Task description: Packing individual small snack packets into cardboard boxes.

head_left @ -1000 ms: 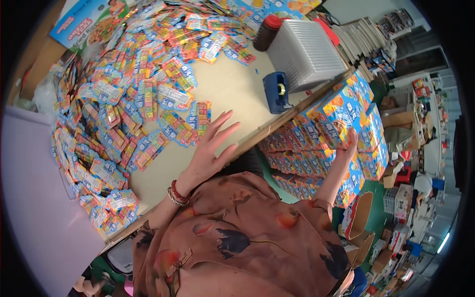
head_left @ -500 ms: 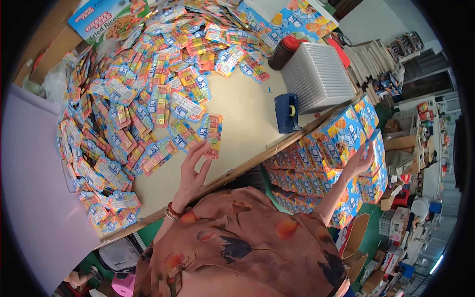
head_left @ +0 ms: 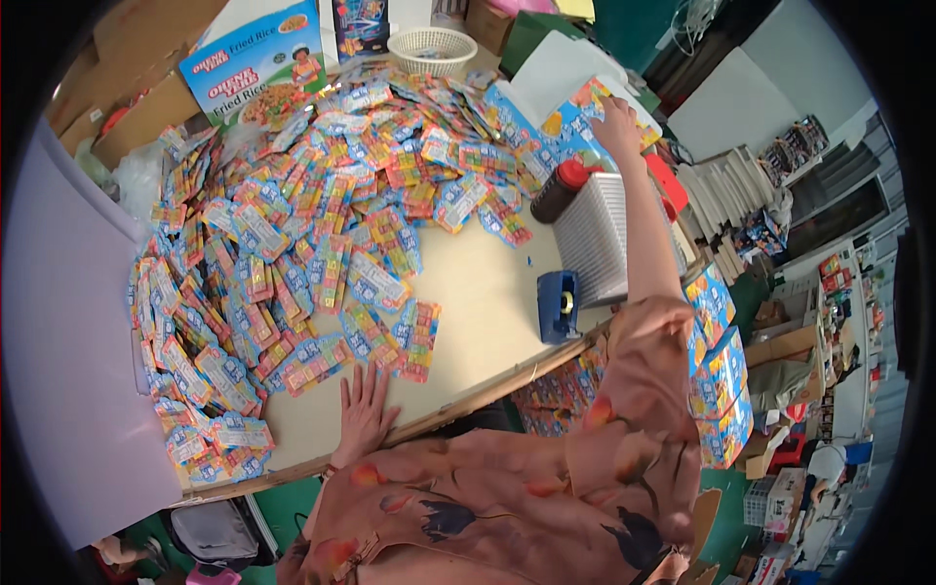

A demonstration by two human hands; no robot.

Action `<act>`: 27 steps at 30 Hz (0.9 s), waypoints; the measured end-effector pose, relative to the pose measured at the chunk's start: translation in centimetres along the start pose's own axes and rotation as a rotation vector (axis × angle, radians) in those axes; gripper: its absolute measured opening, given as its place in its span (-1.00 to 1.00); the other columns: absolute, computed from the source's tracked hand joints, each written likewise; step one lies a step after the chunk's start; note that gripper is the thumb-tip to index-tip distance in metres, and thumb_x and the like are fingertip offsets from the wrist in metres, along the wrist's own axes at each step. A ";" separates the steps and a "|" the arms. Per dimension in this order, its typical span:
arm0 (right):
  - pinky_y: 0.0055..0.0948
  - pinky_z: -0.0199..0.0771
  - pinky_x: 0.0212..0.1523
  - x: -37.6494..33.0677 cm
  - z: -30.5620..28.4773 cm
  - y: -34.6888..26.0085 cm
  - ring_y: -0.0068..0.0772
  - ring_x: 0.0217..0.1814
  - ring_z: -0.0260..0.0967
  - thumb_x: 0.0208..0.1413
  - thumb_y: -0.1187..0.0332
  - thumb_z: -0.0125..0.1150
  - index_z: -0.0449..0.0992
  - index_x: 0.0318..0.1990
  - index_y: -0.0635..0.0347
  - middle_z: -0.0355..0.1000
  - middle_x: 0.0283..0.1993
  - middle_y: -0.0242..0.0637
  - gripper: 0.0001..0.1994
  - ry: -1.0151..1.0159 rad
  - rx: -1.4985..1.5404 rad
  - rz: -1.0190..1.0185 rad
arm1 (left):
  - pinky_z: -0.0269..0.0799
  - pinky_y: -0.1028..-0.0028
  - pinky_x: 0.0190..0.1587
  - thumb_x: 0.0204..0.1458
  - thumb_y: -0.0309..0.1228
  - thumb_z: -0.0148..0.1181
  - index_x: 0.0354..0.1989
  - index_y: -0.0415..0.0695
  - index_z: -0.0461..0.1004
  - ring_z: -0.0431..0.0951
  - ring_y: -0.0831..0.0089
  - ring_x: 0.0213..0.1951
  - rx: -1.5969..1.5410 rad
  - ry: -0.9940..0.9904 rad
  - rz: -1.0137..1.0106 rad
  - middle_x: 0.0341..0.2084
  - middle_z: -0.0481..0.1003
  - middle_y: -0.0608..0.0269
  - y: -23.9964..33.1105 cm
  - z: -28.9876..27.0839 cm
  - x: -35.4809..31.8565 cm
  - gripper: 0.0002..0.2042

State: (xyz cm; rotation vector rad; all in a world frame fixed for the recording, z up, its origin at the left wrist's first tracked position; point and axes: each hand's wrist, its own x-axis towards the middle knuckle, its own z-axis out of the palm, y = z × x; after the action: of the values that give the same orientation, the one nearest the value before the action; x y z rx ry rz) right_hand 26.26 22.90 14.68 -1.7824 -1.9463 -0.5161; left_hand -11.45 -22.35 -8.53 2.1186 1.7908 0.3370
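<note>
My left hand (head_left: 363,414) lies on the tabletop near its front edge, fingers spread and nothing in them. Just beyond its fingertips are colourful candy packets (head_left: 419,341), part of a large heap (head_left: 331,205) over the left and back of the table. My right arm stretches far across to the back right. There my right hand (head_left: 614,129) is over a blue and orange printed carton (head_left: 570,122), its fingers extended, seemingly touching it. The hand's underside is hidden.
Right of the heap stand a dark bottle with a red lid (head_left: 560,190), a stack of white trays (head_left: 590,239) and a blue tape dispenser (head_left: 559,307). At the back are a printed food box (head_left: 258,73) and a white basket (head_left: 432,51). Filled cartons (head_left: 721,390) are stacked beside the table.
My right hand has gone from beside the stacked cartons at the right to the printed carton at the back. My left hand has come down flat, nearer the table's front edge.
</note>
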 end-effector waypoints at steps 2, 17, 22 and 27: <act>0.24 0.19 0.12 3.5 2.9 4.8 -0.01 0.32 0.08 0.01 0.26 0.11 0.33 0.19 0.07 0.19 0.25 -0.14 -0.49 -0.070 -0.180 0.144 | -0.39 -0.02 0.38 0.09 -0.06 0.07 0.40 -0.04 -0.03 -0.22 0.04 0.43 -0.032 -0.015 -0.003 0.41 -0.12 0.07 0.1 0.0 0.2 -0.27; 0.55 -0.26 0.24 6.2 6.4 5.4 -0.05 0.51 -0.30 0.08 0.23 0.13 0.34 0.18 -0.03 0.06 0.36 -0.25 -0.54 -0.283 -0.430 0.219 | -0.39 0.00 0.38 0.12 0.03 0.01 0.40 0.04 0.01 -0.21 0.10 0.43 -0.034 -0.038 -0.056 0.41 -0.08 0.17 0.1 -0.3 0.7 -0.30; 0.53 -0.16 0.24 7.3 9.9 0.8 -0.16 0.55 -0.36 0.08 0.15 0.13 0.30 0.24 -0.27 -0.07 0.46 -0.41 -0.49 -0.340 -0.654 -0.384 | -0.37 0.01 0.38 0.13 0.04 0.00 0.39 0.05 0.02 -0.21 0.13 0.43 -0.012 -0.050 -0.065 0.40 -0.07 0.18 0.0 -0.2 0.6 -0.31; 0.50 -0.30 0.30 7.3 16.0 0.8 -0.18 0.56 -0.44 0.00 0.17 0.20 0.48 0.08 -0.25 -0.09 0.48 -0.43 -0.59 -0.414 -0.746 -0.416 | -0.37 0.02 0.38 0.13 0.05 -0.02 0.39 0.06 0.03 -0.20 0.15 0.43 -0.030 -0.037 -0.051 0.40 -0.07 0.20 0.2 -0.3 0.6 -0.32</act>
State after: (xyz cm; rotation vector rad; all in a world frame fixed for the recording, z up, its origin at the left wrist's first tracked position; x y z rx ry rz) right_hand 25.34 37.87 5.41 -2.0093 -2.6786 -1.2251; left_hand -11.28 -21.73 -8.16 2.0422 1.8038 0.3073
